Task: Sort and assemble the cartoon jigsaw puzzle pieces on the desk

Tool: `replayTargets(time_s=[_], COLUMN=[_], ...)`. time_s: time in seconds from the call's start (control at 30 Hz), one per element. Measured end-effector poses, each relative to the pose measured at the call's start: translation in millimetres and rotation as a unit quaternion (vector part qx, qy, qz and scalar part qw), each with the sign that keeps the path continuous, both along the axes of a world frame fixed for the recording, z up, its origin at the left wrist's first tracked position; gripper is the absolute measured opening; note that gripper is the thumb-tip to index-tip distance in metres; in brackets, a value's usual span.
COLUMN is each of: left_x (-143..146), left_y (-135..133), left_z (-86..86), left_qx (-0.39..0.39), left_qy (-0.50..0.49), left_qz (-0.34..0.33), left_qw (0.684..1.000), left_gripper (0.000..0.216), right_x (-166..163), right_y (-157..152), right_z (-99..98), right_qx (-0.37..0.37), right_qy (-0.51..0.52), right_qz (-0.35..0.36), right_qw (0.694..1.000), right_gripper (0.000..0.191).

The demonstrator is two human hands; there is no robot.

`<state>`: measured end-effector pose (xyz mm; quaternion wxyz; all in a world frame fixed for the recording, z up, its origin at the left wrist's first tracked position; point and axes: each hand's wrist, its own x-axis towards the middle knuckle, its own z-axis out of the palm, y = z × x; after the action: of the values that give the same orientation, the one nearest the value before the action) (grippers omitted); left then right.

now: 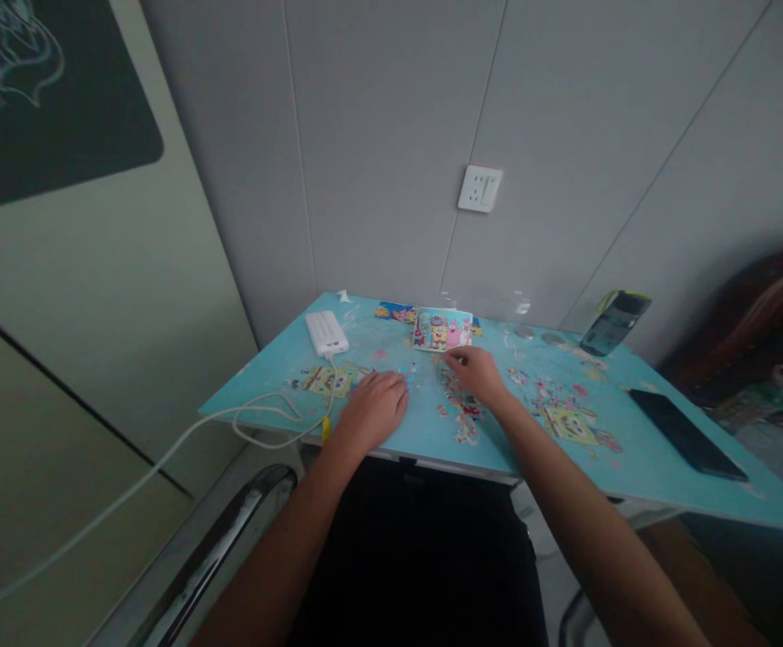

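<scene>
Cartoon card (443, 330) beside right hand (477, 372); fingertips pinched, hold unclear; left hand (378, 411) on tabletop (424, 440), fingers loosely bent.

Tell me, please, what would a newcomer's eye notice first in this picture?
Probably the light-blue tabletop with colourful cartoon pictures, below the plain grey panelled wall. Near its far edge, the small rectangular card with bright cartoon characters also draws the eye, with the person's bare right hand close to its lower edge. Toward the left, the white rectangular power bank stands out too.
</scene>
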<state>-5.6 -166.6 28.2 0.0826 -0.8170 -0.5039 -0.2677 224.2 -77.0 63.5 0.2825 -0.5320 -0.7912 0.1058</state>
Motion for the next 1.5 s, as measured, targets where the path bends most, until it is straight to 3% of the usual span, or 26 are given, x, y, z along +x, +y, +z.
replayTargets(time_s=[0.1, 0.23, 0.4, 0.6, 0.77, 1.5], left_x=[0, 0, 5, 5, 4, 4], left_y=[0, 0, 3, 5, 5, 5], left_z=[-0.5, -2.5, -4.6, -4.7, -5.7, -3.9], left_qx=[-0.001, -0.001, -0.004, -0.008, -0.005, 0.004], left_qy=[0.001, 0.009, 0.038, 0.055, 0.056, 0.047], left_qz=[0.0, -0.005, -0.045, -0.076, -0.074, -0.077], left_qw=[1.0, 1.0, 0.998, 0.996, 0.996, 0.996], left_gripper=[0.031, 0.032, 0.033, 0.036, 0.033, 0.03], right_x=[25, 37, 31, 20, 15, 23], right_y=[2, 1, -5, -3, 4, 10], right_z=[-3.4, -11.1, -13.4, -23.0, -31.6, -36.3], right_qx=[0.014, 0.013, 0.009, 0.031, 0.024, -0.043], right_qy=[0.006, 0.005, 0.002, -0.026, -0.033, 0.037], right_qz=[-0.058, -0.04, 0.044, 0.098, 0.096, 0.079], right_qw=[0.998, 0.999, 0.999, 0.994, 0.995, 0.995], right_gripper=[0.035, 0.031, 0.024, 0.031, 0.028, 0.037])
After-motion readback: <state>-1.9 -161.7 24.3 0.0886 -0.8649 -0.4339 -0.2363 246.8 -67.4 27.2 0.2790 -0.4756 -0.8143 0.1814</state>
